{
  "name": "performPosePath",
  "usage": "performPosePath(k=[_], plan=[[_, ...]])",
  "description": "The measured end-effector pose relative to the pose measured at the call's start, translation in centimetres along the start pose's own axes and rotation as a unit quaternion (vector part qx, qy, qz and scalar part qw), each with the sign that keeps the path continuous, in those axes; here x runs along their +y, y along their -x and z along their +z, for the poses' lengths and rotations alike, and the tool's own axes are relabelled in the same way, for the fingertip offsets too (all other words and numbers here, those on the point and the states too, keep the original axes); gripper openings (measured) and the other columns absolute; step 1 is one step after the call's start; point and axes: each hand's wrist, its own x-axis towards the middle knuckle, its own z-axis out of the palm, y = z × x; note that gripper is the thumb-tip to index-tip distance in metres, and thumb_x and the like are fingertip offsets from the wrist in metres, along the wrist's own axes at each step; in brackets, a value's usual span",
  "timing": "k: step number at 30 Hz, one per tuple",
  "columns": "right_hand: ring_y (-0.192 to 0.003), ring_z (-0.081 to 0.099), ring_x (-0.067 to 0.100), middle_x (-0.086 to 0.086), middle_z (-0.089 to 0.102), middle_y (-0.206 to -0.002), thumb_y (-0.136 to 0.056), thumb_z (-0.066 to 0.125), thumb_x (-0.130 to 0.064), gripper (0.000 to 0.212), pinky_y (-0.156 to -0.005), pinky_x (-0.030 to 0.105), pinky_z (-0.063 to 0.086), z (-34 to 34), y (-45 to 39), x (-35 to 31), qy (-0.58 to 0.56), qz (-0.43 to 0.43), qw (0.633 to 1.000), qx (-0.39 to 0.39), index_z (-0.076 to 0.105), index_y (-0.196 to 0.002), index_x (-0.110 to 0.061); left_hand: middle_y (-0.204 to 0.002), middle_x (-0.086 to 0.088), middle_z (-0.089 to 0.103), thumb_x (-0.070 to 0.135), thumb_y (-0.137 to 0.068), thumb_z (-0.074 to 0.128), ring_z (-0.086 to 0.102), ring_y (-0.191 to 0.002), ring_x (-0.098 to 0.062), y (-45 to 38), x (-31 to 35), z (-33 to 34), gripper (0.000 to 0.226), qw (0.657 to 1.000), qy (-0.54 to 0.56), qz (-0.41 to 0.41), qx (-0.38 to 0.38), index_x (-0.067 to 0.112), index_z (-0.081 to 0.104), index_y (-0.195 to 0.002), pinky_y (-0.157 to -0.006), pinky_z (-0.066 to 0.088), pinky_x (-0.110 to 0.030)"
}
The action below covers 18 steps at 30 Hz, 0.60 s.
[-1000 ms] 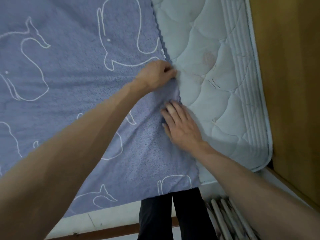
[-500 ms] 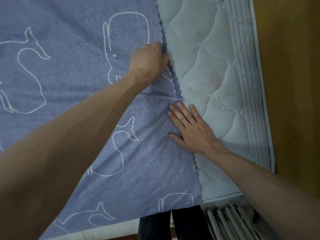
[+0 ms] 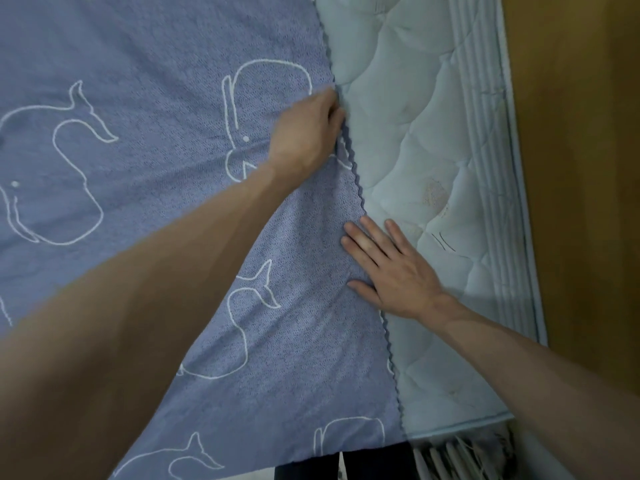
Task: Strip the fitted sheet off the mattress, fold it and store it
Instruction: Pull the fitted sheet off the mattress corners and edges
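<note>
A blue sheet (image 3: 145, 188) printed with white whale outlines lies spread over most of the pale quilted mattress (image 3: 426, 140), its scalloped right edge running top to bottom. My left hand (image 3: 306, 136) grips that edge with curled fingers, farther up the bed. Nearer to me, my right hand (image 3: 388, 268) lies flat with straight fingers, pressing the same edge down where sheet meets bare mattress.
A brown wooden surface (image 3: 575, 168) runs along the mattress's right side. Below the near mattress corner lie pale slats or rods (image 3: 450, 459). My dark trouser legs (image 3: 311, 469) show at the bottom edge.
My left hand has slid farther up the sheet's edge, still gripping it. The right hand has stayed flat on the edge and spread a little.
</note>
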Motion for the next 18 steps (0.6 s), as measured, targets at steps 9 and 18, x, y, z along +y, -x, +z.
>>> performPosePath(k=[9, 18], plan=[[-0.123, 0.049, 0.029, 0.012, 0.051, -0.143, -0.104, 0.036, -0.052, 0.060, -0.097, 0.043, 0.036, -3.7, -9.2, 3.8, 0.064, -0.136, 0.987, 0.060, 0.048, -0.144, -0.010, -0.110, -0.009, 0.064, 0.041, -0.102, 0.048, 0.055, -0.106, -0.033, -0.7, -1.0, 0.3, 0.033, 0.996, -0.054, 0.072, -0.016, 0.011, 0.062, -0.102, -0.086, 0.041, -0.043], [-0.156, 0.010, 0.025, 0.012, 0.015, -0.168, -0.104, 0.035, -0.052, 0.072, -0.124, 0.051, 0.015, -2.1, -17.8, 9.0, -0.030, -0.357, 0.933, -0.036, 0.023, -0.159, -0.008, -0.084, 0.000, 0.064, 0.053, -0.095, 0.051, 0.064, -0.086, -0.031, -5.8, -1.2, -2.2, 0.032, 0.991, 0.055, -0.096, 0.070, 0.021, 0.051, -0.091, -0.065, 0.036, -0.034]])
